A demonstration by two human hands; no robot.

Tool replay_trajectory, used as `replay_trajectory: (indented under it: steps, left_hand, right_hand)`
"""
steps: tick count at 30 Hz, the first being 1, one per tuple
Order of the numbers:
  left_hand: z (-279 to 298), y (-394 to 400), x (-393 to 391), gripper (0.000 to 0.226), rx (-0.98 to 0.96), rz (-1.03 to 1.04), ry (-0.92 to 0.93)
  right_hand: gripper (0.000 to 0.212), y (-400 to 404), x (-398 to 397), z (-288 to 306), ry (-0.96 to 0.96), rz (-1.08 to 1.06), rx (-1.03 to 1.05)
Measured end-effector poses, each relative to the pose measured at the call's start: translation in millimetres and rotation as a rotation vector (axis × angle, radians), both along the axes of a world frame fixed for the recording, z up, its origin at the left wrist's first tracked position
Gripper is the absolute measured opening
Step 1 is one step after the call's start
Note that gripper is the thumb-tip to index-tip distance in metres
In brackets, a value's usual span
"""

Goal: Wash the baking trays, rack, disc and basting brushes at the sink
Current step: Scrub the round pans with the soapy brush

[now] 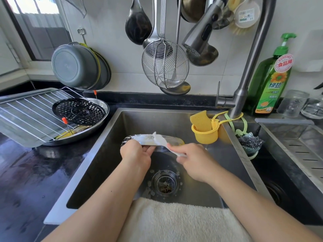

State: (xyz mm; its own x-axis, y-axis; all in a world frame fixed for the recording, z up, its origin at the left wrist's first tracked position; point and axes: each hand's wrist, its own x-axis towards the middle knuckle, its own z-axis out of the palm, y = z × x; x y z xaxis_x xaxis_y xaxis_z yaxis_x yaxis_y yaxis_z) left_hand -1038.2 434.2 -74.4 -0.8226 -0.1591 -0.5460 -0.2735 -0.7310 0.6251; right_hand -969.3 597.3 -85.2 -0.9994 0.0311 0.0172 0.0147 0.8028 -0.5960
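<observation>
Beside a wire rack (33, 112) and perforated black disc (79, 110), the left hand (136, 154) grips a soapy metal tray (153, 139) over the steel sink (97, 154) while the right hand (194, 161) pinches a white cloth (161, 141) against it.

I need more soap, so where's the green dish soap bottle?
Head view, right side: the green dish soap bottle stands on the counter behind the sink, beside the faucet.

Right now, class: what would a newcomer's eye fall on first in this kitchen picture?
The two hands over the sink: the left hand grips a metal tray, the right hand pinches a white cloth lying across it. Next, the wire skimmer hanging above, and the green soap bottle at right.
</observation>
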Motion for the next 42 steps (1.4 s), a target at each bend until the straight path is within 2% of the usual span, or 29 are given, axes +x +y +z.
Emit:
replay_trajectory:
  steps: [2,7,10,13,16,19,23,26,33,38,42]
  left_hand:
    - [1,-3,-1,0.042,0.005,0.012,-0.011]
    - [2,-8,-2,0.043,0.006,-0.005,0.011]
    - [3,-2,1,0.039,-0.015,-0.079,0.026]
    - [4,7,11,0.034,-0.069,-0.196,0.044]
    - [4,8,14,0.059,-0.044,-0.316,0.048]
    - [4,5,13,0.081,-0.019,-0.360,0.033]
    - [5,8,16,0.086,-0.042,-0.380,0.034]
    - [5,6,19,0.085,-0.084,-0.385,0.037]
    - [5,2,19,0.073,-0.123,-0.356,0.052]
    - [5,-5,15,0.061,0.071,-0.279,0.043]
    - [8,-7,9,0.055,0.210,-0.092,0.105]
  right_hand:
    - [0.052,6,-3,1,0.018,-0.038,0.025]
    - [0.049,50,-2,9,-0.096,-0.139,0.064]
    - [0.048,32,1,12,-0.042,-0.017,0.062]
    - [0.051,6,0,11,0.047,0.114,0.154]
    - [0.052,9,3,22,0.051,0.051,0.260]
    - [0.055,20,15,37,-0.055,0.039,0.383]
    - [0.061,-14,19,59,-0.104,0.176,0.530]
    - [0.051,-45,-13,73,-0.042,0.231,0.631]
    - [0.045,-81,-81,92,-0.158,0.265,0.680]
    - [0.053,-57,-29,83,-0.168,0.253,0.675]
    - [0.051,-3,6,61,-0.147,0.150,0.462]
